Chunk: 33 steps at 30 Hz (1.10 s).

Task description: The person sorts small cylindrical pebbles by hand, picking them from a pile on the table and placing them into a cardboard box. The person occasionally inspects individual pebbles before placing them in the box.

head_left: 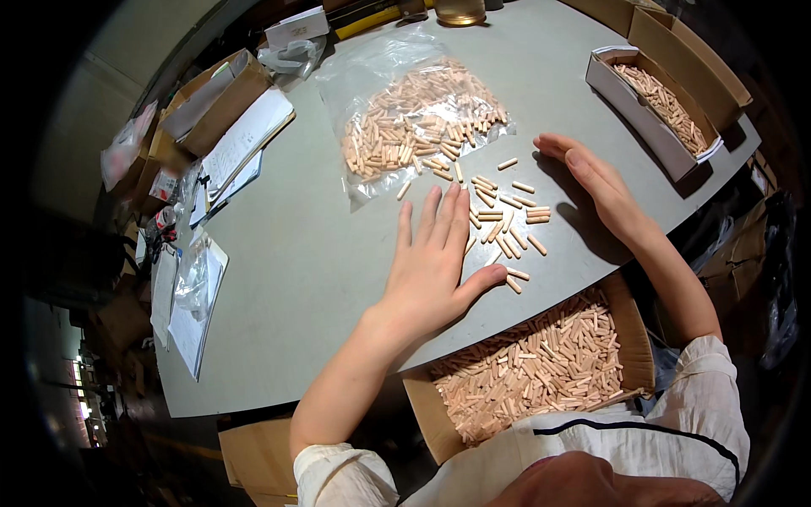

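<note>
Loose wooden dowels (pixel 508 203) lie scattered on the grey table between my two hands. Spread flat with its fingers pointing away from me, my left hand (pixel 431 262) rests at the left side of the dowels, its thumb beside a couple of them. To the right of the scatter, my right hand (pixel 596 182) is held on edge with fingers stretched out, apart from the dowels and holding nothing. Just beyond my left fingertips lies a clear plastic bag (pixel 359 80) with a large heap of dowels in it. Several dowels lie at the bag's near edge.
Below the table's near edge stands an open cardboard box (pixel 634 338) full of dowels. A long white box (pixel 621 106) of dowels sits at the far right. Clipboards with papers (pixel 245 144) and a brown carton (pixel 221 106) line the left edge. A glass jar (pixel 460 10) stands at the back.
</note>
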Each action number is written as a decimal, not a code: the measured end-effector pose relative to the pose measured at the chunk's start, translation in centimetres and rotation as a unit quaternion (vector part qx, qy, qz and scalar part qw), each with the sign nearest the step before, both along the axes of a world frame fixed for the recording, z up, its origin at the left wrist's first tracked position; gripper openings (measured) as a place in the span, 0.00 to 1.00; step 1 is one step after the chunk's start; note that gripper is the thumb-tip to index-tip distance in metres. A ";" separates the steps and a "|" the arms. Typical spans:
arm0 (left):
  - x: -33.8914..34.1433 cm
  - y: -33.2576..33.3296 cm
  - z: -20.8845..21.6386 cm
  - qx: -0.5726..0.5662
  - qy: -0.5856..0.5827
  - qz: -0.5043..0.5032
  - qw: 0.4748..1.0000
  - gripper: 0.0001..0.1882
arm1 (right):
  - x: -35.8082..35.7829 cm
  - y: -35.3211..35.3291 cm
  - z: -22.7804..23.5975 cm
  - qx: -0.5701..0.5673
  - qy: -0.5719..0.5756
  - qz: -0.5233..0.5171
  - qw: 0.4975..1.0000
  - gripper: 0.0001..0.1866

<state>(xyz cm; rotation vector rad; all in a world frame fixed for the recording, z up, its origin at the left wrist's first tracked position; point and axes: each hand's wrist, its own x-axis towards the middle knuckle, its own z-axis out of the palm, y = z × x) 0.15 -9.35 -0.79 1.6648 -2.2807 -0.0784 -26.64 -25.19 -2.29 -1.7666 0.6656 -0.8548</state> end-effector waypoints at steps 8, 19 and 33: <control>0.0 0.2 0.2 -0.003 -0.012 0.000 1.000 0.48 | 0.3 0.7 1.1 -0.099 0.067 0.009 0.993 0.32; -0.2 0.2 0.7 -0.020 -0.021 -0.061 0.998 0.36 | 3.0 -0.5 1.5 -0.281 0.106 0.074 0.951 0.18; 1.7 -1.2 -0.4 -0.114 0.197 0.044 0.973 0.24 | 7.3 -3.1 2.6 -0.336 0.134 0.131 0.923 0.10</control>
